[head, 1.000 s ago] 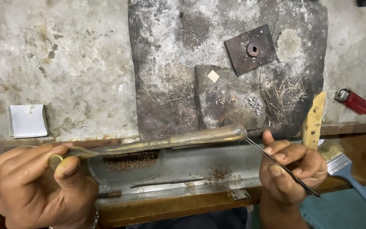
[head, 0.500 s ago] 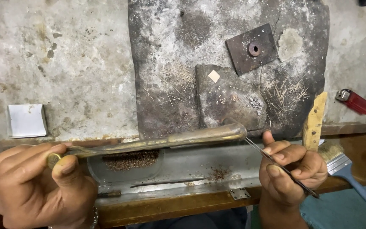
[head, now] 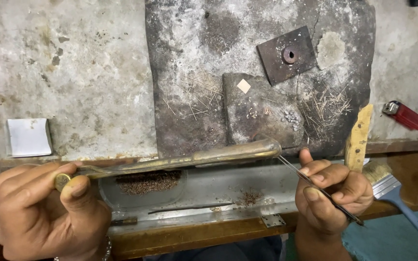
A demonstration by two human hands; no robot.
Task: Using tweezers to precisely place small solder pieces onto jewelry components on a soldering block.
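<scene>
A long, curved, brass-coloured metal tube (head: 189, 160) is held level above the front edge of the grey, stained workbench (head: 73, 72), over a shallow metal tray (head: 209, 191) fixed below that edge. The left hand (head: 39, 212) is closed around the tube's near end, with the thumb pressed on top. The right hand (head: 335, 193) is closed around thin dark metal tweezers (head: 315, 186), whose tip touches the wide far end of the tube. Little open room is left between the two hands and the bench edge; the tray below is bounded by a wooden front rail.

On the bench a dark scorched slab (head: 247, 63) is laid, covered with thin wire bits. A square rusty plate with a hole (head: 286, 54) is seen on it. A white paper square (head: 27, 137) lies at the left, a red lighter (head: 405, 115) at the right, well apart from the hands. A pale wooden stick (head: 359, 137) and a blue-handled brush (head: 402, 205) are just beside the right hand.

Compared with the earlier frames, almost nothing is changed: the tube and tweezers are kept in the same position.
</scene>
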